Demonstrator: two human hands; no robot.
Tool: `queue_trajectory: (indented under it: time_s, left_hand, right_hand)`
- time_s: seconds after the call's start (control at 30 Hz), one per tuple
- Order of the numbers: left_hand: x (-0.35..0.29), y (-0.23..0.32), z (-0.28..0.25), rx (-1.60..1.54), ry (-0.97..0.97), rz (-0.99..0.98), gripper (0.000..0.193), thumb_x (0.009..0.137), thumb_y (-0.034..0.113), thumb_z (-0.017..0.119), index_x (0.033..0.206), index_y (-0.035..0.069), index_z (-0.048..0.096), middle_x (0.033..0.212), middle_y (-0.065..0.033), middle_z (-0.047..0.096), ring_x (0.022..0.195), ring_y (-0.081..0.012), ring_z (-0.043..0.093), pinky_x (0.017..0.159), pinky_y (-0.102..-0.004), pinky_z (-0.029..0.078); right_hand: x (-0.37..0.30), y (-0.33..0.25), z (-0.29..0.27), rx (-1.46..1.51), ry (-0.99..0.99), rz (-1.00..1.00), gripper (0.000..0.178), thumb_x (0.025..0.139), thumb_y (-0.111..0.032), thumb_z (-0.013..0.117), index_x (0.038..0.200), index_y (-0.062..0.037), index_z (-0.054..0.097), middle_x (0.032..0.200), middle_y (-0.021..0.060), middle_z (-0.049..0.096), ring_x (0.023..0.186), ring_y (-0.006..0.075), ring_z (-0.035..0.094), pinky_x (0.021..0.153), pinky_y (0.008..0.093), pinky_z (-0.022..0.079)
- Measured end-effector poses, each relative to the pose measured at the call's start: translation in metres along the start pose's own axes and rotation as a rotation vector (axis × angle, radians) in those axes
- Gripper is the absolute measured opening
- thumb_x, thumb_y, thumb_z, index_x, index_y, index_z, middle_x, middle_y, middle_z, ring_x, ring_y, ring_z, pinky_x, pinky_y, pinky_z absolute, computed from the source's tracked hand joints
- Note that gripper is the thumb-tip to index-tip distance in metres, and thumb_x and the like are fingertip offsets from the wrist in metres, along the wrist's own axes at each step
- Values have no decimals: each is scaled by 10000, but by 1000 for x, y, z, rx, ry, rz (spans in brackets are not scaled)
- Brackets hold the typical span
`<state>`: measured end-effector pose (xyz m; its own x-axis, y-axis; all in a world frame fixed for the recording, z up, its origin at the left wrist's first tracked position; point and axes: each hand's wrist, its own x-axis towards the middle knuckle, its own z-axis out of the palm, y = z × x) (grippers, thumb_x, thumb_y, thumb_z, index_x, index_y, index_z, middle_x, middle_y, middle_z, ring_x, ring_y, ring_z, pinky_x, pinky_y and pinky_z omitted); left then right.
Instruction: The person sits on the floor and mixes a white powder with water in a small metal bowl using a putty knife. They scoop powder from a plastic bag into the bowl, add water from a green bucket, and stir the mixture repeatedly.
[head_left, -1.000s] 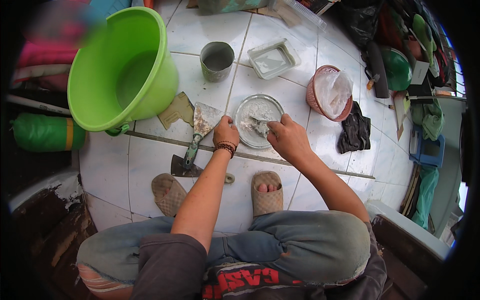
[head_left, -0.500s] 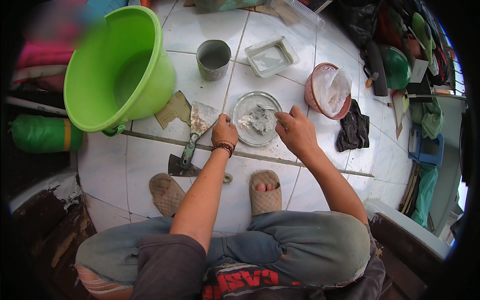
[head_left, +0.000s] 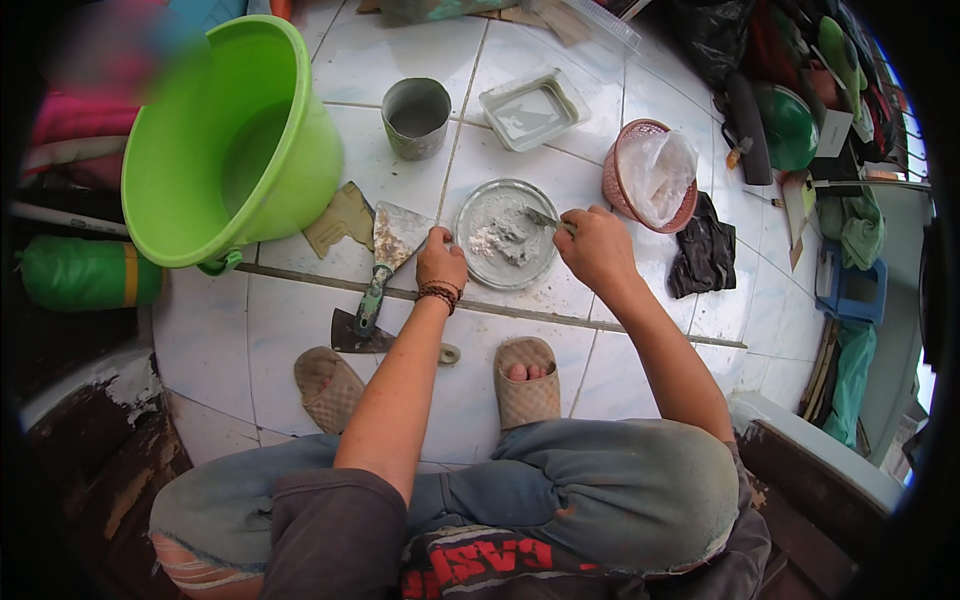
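Observation:
A round clear dish [head_left: 468, 262] on the tiled floor holds grey paste with paler powder [head_left: 508, 238]. Fingers of my left hand [head_left: 440, 262] are closed at the dish's left rim, apparently pinching it. My right hand [head_left: 597, 245] grips a small putty knife [head_left: 541, 217], whose metal blade reaches over the paste from the right; its handle is mostly hidden in my fist. A wide, stained scraper [head_left: 372, 300] lies just left of my left hand. Under its handle is a dark-bladed scraper [head_left: 360, 334], partly hidden by my left forearm.
A large green bucket [head_left: 310, 150] stands at left, beside a torn cardboard piece [head_left: 338, 218]. Beyond the dish are a grey cup [head_left: 416, 140] and a rectangular plastic tub [head_left: 533, 108]. A pink basket with a plastic bag [head_left: 622, 185] and a black bag [head_left: 705, 250] lie right.
The putty knife's blade shows more clearly now, drawn slightly right and tilted over the paste. The left hand stays at the dish's rim. The whole view has shifted slightly.

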<state>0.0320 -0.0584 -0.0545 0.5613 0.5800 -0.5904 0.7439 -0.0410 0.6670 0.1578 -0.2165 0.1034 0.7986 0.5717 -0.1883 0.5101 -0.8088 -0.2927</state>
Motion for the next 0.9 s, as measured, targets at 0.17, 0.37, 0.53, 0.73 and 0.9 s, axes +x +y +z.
queue_trajectory:
  time_s: [0.17,0.37,0.53,0.73,0.9]
  left_hand:
    - [11,-18,4,20,34,84,220,920,62,558,1138,43,542,671,-143,658,443,-229,614,376,-365,474]
    - [2,-6,-1,-31,-5,39,207,886,102,600,1088,63,574,865,-199,671,738,-324,641,645,-417,495]
    - [3,-3,-8,49,-1,52,207,881,123,618,1081,74,599,988,-223,687,915,-378,672,781,-453,527]
    - [0,18,-18,169,-50,31,244,895,130,618,1135,87,613,990,-219,698,949,-389,675,804,-458,543]
    - [1,25,-22,246,-45,76,258,899,139,616,1154,98,617,996,-215,701,958,-381,679,810,-450,548]
  right_hand:
    - [2,-21,-3,-13,-86,-4,265,787,-225,650,922,-20,749,850,230,680,814,390,672,778,456,544]
    - [3,37,-18,215,-57,268,301,773,-225,663,943,5,754,700,222,681,655,322,674,715,402,540]
    - [-16,79,1,726,-144,581,277,774,-210,692,886,34,759,647,95,648,511,135,526,487,285,416]
    - [-41,104,45,1207,-213,755,265,851,-212,684,990,12,714,707,76,604,462,50,362,408,223,259]
    - [-28,92,58,1266,-212,707,295,855,-203,697,1033,31,713,741,71,618,492,65,401,442,229,314]
